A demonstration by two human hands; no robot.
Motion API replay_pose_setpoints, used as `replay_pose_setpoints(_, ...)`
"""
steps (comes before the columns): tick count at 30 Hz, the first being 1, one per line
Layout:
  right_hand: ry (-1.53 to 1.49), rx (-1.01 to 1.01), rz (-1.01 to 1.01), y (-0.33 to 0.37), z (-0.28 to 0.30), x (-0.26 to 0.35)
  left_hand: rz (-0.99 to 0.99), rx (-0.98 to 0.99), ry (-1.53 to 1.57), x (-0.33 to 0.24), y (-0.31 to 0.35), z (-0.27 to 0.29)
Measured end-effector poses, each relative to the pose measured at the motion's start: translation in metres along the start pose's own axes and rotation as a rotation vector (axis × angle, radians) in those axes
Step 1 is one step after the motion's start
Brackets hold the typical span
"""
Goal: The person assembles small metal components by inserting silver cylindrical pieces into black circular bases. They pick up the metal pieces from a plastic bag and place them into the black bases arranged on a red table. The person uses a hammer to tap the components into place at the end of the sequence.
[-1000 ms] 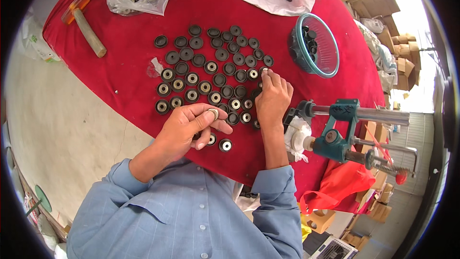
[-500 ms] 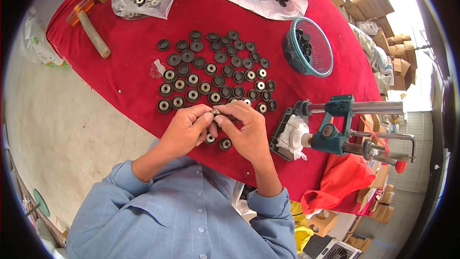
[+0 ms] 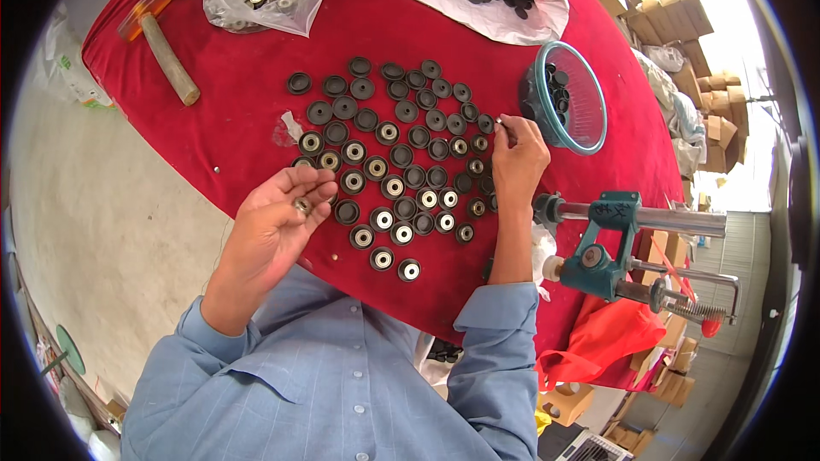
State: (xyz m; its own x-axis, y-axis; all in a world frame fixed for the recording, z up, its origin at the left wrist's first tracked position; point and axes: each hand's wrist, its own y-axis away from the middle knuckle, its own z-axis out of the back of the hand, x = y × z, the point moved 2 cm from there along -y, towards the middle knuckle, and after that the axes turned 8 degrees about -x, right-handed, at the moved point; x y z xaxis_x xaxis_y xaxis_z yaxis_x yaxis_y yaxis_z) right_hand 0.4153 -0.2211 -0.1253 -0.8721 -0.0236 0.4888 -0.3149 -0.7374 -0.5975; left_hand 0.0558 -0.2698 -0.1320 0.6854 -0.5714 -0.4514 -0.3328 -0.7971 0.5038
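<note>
Several black round caps [image 3: 401, 155] lie spread over the red cloth, and some of them have a ring-shaped metal bearing [image 3: 401, 234] seated inside. My left hand [image 3: 278, 213] is closed loosely, palm turned up, around a metal bearing [image 3: 301, 204]; whether more are in the palm is hidden. It hovers at the left edge of the caps. Out at the right side of the caps, my right hand [image 3: 521, 154] pinches a small shiny metal piece [image 3: 500, 122] between thumb and finger, beside a bare black cap [image 3: 485, 124]. Fingertips hide most of that piece.
A blue plastic basket [image 3: 598, 107] holding black caps stands just right of my right hand. Nearer on the right is a green hand press [image 3: 602, 248]. At the back are a bag of bearings [image 3: 329, 0], a white sack [image 3: 551, 21] of caps and a hammer [image 3: 171, 60].
My hands were together over the near caps and have parted. The left moved left with a bearing; the right reached away to the right. More caps show now, and the view has shifted slightly.
</note>
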Motion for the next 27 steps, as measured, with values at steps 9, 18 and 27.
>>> replay_pose_setpoints(9, 0.152, 0.075, 0.140, 0.003, -0.013, 0.000, -0.040, 0.043, -0.103, 0.001, 0.002, 0.008)
replay_pose_setpoints(18, 0.166, 0.129, 0.175, 0.008, -0.015, -0.002, -0.033, 0.082, -0.200, 0.001, 0.005, -0.004)
replay_pose_setpoints(27, 0.340, 0.070, 0.234, 0.031, -0.012, 0.003, -0.166, 0.041, -0.336, 0.010, 0.000, -0.008)
